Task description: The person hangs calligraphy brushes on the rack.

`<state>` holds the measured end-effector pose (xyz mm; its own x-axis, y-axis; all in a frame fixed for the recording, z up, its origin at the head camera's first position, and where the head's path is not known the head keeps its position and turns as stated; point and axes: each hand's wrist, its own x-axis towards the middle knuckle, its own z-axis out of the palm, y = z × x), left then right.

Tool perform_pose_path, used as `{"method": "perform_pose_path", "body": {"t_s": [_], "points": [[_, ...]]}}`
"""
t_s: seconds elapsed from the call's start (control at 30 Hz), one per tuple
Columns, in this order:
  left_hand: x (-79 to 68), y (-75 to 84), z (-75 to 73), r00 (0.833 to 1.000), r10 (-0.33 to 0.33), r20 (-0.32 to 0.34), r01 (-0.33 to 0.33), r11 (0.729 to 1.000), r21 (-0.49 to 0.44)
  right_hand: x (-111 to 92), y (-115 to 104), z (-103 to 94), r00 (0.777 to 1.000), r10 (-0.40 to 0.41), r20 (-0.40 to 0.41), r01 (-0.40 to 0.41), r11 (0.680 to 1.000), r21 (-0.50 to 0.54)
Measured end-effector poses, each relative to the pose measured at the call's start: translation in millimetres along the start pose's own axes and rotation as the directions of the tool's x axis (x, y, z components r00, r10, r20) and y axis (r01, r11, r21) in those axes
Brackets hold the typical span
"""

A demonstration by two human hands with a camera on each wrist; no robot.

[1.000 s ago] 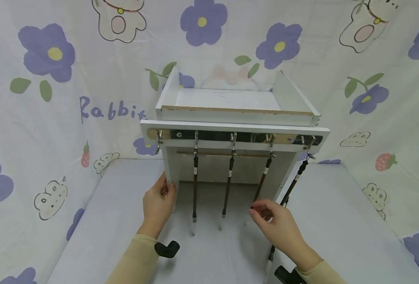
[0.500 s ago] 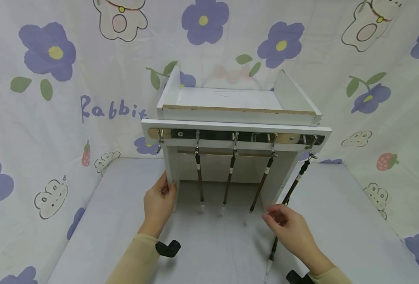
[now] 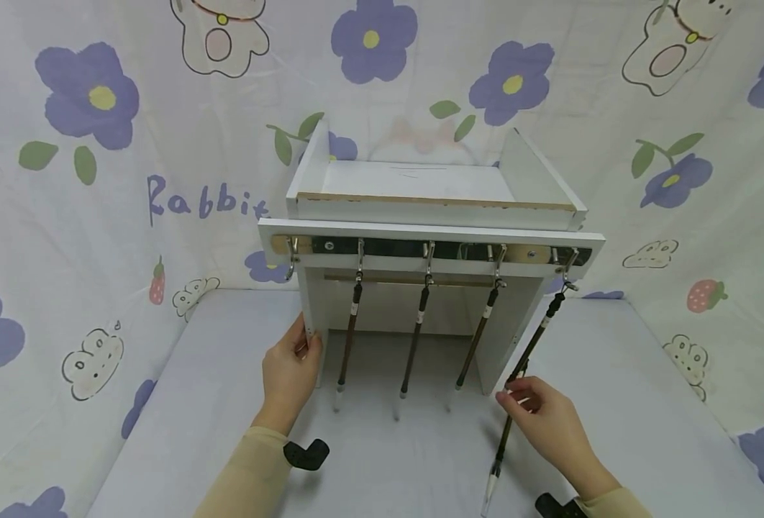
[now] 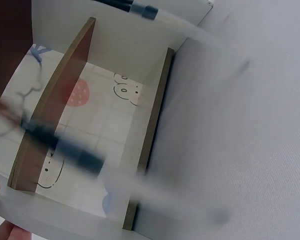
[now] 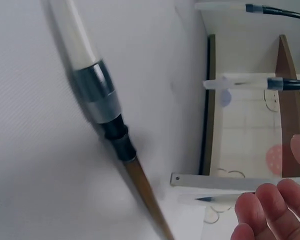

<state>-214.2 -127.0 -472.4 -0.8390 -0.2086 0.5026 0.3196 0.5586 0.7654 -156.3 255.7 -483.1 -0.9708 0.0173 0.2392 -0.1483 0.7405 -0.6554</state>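
A white rack carries a row of metal hooks, from which several slim brown-handled brushes with clear caps hang. My left hand grips the rack's left side panel, thumb in front. My right hand hovers by the tip of the rightmost brush, fingers loosely bent. In the right wrist view a gap separates the thumb from the fingertips, and a dark-tipped brush passes behind them. A thicker capped brush slants close to that camera; its upper part is hidden in the head view.
The leftmost hook bears nothing. An open white tray-like top rises behind the hook strip. The rack stands on a white cloth-covered table, against a curtain printed with flowers. Other brushes hang between the side panels.
My right hand has drawn away from the third hanging brush and moved right to the rightmost one. The brush nearest my left hand swings right, then left. My left hand stays put.
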Motion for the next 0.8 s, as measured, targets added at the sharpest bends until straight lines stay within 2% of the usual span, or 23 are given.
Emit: {"method": "perform_pose_path", "body": {"t_s": [0.5,0.8], "points": [[0.1,0.3,0.6,1.0,0.007,-0.003,-0.007,1.0,-0.007,2,15,-1.4,0.999,0.045,0.0,-0.045,0.999,-0.029],[-0.5,0.0,1.2,1.0,0.008,-0.001,-0.008,1.0,0.012,6,23,-1.6,0.991,0.112,0.069,-0.108,0.993,-0.055]]}}
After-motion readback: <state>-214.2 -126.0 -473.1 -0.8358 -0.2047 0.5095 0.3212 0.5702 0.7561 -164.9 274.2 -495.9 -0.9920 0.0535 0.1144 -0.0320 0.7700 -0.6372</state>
